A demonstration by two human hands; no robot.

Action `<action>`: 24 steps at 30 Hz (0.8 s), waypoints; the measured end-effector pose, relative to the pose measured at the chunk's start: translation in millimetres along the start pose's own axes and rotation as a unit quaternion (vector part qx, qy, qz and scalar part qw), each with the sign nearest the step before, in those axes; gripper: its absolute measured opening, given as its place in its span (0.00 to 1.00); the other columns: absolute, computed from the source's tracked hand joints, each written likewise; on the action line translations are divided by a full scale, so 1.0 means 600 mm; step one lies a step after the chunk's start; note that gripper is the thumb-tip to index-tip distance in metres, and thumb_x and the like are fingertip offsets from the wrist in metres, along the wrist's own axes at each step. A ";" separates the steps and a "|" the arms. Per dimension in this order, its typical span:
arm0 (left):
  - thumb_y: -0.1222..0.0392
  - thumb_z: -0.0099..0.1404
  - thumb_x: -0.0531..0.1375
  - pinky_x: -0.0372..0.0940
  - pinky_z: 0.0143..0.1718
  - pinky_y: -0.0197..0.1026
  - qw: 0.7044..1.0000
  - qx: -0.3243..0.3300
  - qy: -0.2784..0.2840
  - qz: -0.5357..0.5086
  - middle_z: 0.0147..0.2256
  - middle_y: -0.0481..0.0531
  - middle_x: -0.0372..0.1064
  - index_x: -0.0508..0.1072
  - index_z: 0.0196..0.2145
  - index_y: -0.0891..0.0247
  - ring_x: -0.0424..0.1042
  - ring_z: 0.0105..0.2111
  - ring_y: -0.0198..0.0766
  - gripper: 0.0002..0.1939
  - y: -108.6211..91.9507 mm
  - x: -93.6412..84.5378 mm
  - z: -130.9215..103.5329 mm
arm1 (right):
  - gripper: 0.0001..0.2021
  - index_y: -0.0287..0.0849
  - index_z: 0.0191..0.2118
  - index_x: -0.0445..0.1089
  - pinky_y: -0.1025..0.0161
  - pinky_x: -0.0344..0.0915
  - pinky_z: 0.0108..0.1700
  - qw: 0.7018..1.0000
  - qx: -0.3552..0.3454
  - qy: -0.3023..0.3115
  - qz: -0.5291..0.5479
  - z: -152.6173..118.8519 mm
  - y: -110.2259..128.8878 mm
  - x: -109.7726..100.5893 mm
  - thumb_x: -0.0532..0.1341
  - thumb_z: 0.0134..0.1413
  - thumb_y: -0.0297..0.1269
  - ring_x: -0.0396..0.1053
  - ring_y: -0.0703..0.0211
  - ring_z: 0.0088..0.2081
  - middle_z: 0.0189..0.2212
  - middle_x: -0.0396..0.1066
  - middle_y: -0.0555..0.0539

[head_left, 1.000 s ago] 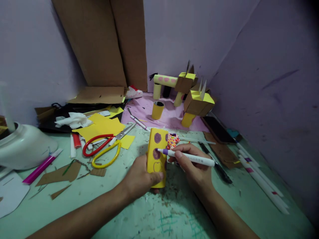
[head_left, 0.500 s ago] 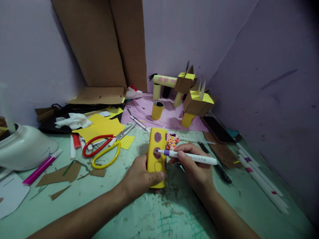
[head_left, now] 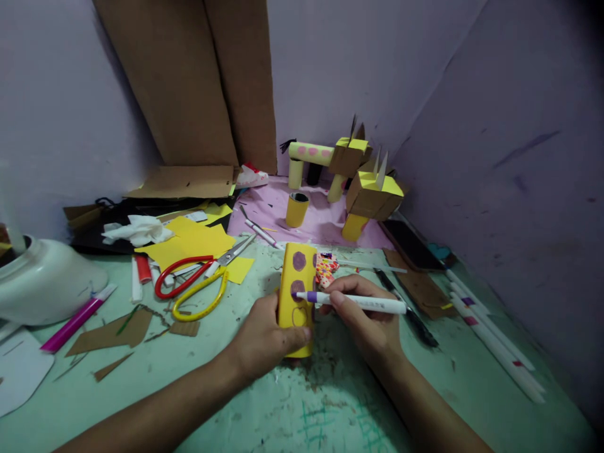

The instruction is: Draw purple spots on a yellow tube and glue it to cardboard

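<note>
My left hand (head_left: 271, 333) grips a yellow paper-covered tube (head_left: 289, 267) near its lower half, thumb across the front. Purple spots show on the tube's face and side, and below them is an unfilled drawn outline. Pinched in my right hand (head_left: 365, 314) is a white marker (head_left: 377, 303) with a purple collar. Its tip touches the lower filled spot on the tube. Behind the tube, a colourful patterned piece (head_left: 325, 269) lies on the table, partly hidden.
Scissors (head_left: 207, 277) with red and yellow handles lie left, among yellow paper (head_left: 193, 239) and cardboard scraps (head_left: 113, 333). Cardboard animal figures (head_left: 349, 157) and a short yellow tube (head_left: 297, 211) stand at the back. Right are a black cutter (head_left: 415, 321), a phone (head_left: 415, 245) and several markers (head_left: 495, 340).
The marker tip has shifted slightly down and left within the same purple spot, my right hand moving with it. My left hand keeps its hold on the tube.
</note>
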State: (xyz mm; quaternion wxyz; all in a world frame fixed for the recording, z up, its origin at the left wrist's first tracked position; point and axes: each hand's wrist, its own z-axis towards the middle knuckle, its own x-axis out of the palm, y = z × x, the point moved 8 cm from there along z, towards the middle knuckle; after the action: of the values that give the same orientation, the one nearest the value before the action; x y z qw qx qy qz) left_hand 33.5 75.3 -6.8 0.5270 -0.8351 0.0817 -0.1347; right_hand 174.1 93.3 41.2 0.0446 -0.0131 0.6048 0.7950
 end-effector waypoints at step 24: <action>0.58 0.44 0.67 0.65 0.23 0.39 1.000 -0.014 -0.010 -0.016 0.27 0.49 0.68 0.67 0.37 0.66 0.67 0.23 0.36 0.22 0.003 0.000 -0.001 | 0.06 0.43 0.24 0.73 0.65 0.60 0.23 1.000 0.024 -0.013 -0.007 0.002 0.002 -0.006 0.64 0.47 0.38 0.66 0.60 0.20 0.17 0.73 0.51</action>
State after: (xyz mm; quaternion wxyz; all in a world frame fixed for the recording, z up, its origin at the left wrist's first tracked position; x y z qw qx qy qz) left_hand 33.0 74.1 -8.1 0.5137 -0.8450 0.0653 -0.1338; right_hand 177.4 93.8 42.9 0.0588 -0.0060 0.6232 0.7798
